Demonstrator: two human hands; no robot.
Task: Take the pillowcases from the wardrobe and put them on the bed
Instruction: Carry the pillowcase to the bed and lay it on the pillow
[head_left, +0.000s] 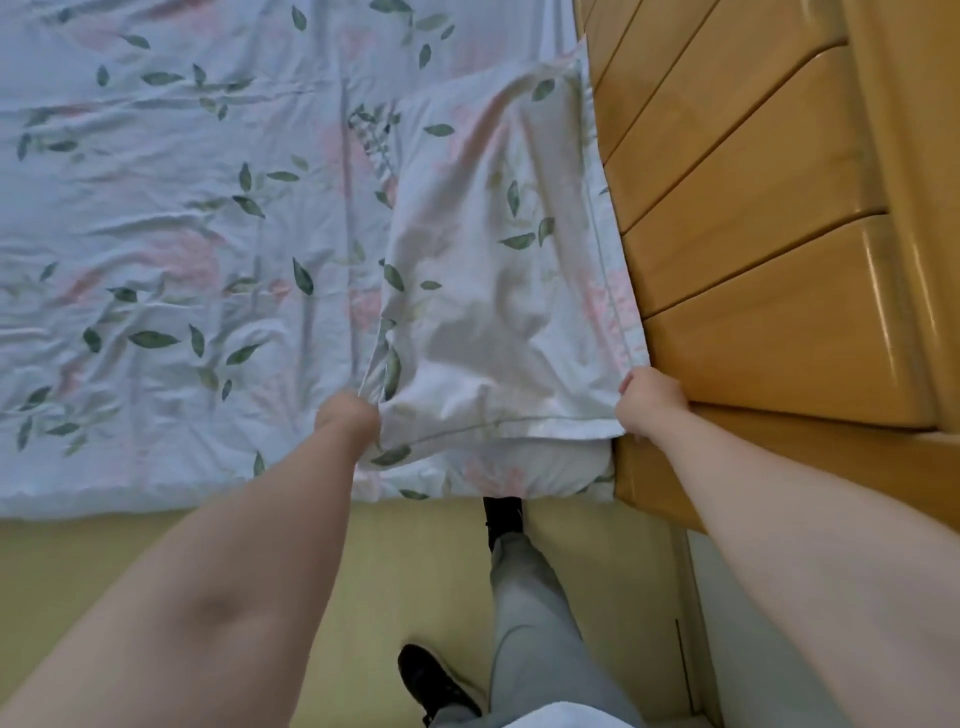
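A pillowcase (498, 270) with green leaves and pale pink flowers lies spread along the right side of the bed (156, 208), its long right edge running just beside the wooden headboard (753, 234). The bed sheet under it carries the same print, so the two blend together; the pillowcase stands out by its stitched border and its slightly raised, rumpled surface.

The left hand (347, 418) pinches the near left corner of the pillowcase, the grip closed tight on a fold of the cloth, which gathers into creases above the knuckles. The right hand (652, 402) holds the near right corner, its grip also closed on the fabric, right where the pillowcase meets the headboard. Between the two hands the near hem is drawn fairly straight, close to the near edge of the bed.

Under that hem a white pillow (550, 465) shows at the bed's edge, partly covered by the pillowcase.

Both forearms are bare and reach forward from the bottom of the view. Below them, one leg in grey trousers (530, 613) stands close to the bed on the yellowish floor (156, 561), with dark shoes (436, 680) on both feet.
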